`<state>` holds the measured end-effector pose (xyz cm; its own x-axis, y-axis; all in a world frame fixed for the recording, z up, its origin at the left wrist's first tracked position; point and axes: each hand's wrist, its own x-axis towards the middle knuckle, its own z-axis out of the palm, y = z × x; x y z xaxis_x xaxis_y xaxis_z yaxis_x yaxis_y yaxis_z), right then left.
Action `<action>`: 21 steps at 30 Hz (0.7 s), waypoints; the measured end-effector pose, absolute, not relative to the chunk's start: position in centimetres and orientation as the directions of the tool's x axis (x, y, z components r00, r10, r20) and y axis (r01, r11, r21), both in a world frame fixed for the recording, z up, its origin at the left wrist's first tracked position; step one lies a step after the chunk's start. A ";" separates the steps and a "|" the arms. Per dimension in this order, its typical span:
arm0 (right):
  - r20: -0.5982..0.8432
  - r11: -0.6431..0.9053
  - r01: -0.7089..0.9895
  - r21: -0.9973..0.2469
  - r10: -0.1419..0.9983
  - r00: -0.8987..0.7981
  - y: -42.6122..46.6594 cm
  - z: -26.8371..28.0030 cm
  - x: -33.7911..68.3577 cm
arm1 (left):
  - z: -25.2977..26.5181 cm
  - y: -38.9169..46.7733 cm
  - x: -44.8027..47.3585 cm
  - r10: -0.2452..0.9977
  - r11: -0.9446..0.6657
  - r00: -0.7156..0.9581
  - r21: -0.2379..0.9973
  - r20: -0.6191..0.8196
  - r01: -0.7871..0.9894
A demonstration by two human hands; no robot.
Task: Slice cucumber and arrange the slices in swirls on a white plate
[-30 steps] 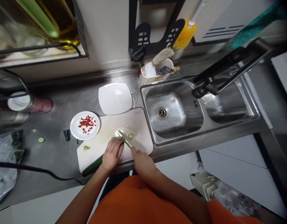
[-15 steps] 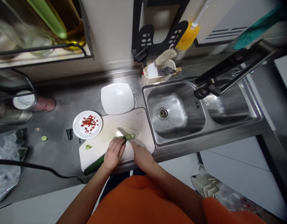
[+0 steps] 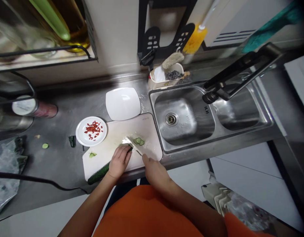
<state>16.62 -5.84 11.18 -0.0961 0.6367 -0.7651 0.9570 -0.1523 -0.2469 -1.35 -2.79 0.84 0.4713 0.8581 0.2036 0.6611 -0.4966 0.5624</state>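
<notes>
A long green cucumber lies slantwise on the white cutting board, its middle covered by my left hand, whose fingers are closed round the cut end. My right hand grips a knife by the handle. The blade is beside the cucumber's cut end, close to my left fingertips. Several thin cucumber slices overlap on the board just past the blade. Some pale green scraps rest near the board's left edge. A round white plate of red dried berries overlaps the board's far left corner.
Behind the board stands a white square plate. To the right is a steel double sink with a black faucet. A caddy stands behind the sink. On the left are a plastic bag and a black cord.
The knife and my right hand have shifted slightly right and toward me, away from the slices. The slices now lie apart from the blade. My left hand stays on the cucumber.
</notes>
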 end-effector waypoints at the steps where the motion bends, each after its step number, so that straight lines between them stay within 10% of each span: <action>1: -0.775 -0.155 0.958 -0.243 0.625 -0.096 -5.9 11.4 16.5 | 0.9 -2.8 -1.3 0.858 -0.498 0.471 0.558 0.206 0.664; 21: -0.791 -0.140 0.963 -0.231 0.603 -0.102 -5.9 12.1 16.3 | 0.9 -2.7 -1.3 0.853 -0.510 0.474 0.538 0.218 0.671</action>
<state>16.25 -5.95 12.13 -0.1019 0.6035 -0.7908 0.9627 -0.1405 -0.2313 -1.33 -2.74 0.92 0.4740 0.8531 0.2182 0.6708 -0.5104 0.5381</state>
